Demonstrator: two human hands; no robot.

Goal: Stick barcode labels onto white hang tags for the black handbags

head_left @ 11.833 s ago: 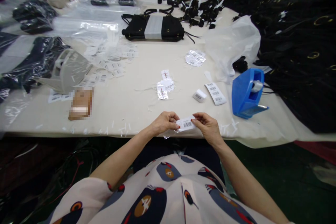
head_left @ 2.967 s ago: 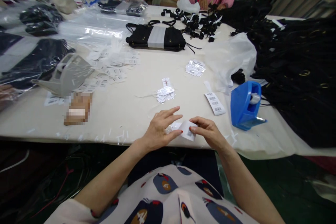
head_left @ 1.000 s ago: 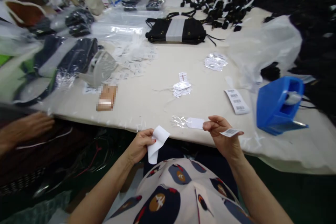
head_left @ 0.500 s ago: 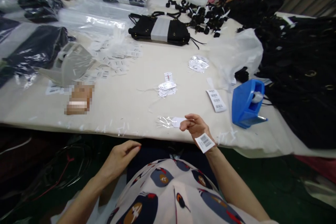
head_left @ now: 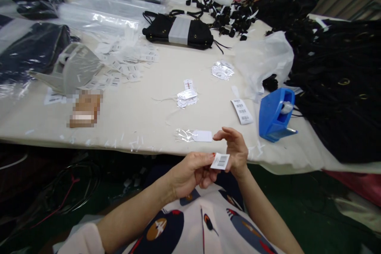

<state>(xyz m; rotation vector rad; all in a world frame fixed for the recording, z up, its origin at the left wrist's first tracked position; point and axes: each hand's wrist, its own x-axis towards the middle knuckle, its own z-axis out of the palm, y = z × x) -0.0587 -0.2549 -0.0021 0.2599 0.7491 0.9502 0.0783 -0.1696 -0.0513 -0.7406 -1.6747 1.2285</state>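
Observation:
My left hand (head_left: 193, 170) pinches a small white barcode sticker (head_left: 220, 161) by its left edge, thumb on top. Close behind the sticker's right side is my right hand (head_left: 236, 151), fingers curled but apart; whether it touches the sticker I cannot tell. Just left of the right fingertips, a blank white hang tag (head_left: 202, 136) with clear plastic loops lies flat near the table's front edge. Farther back sits a small stack of white tags (head_left: 187, 98). A strip of barcode stickers (head_left: 242, 112) lies beside the blue tape dispenser (head_left: 275, 115).
A black bag (head_left: 196, 33) with a white band lies at mid-table. Black goods (head_left: 333, 87) are heaped on the right. A grey dispenser (head_left: 70, 67), loose barcode labels (head_left: 127, 65) and plastic-wrapped bags (head_left: 35, 53) occupy the left. People sit across the table.
My left hand has come up and right from my lap and taken hold of the barcode sticker at my right hand. The right hand has moved slightly right, off the hang tag.

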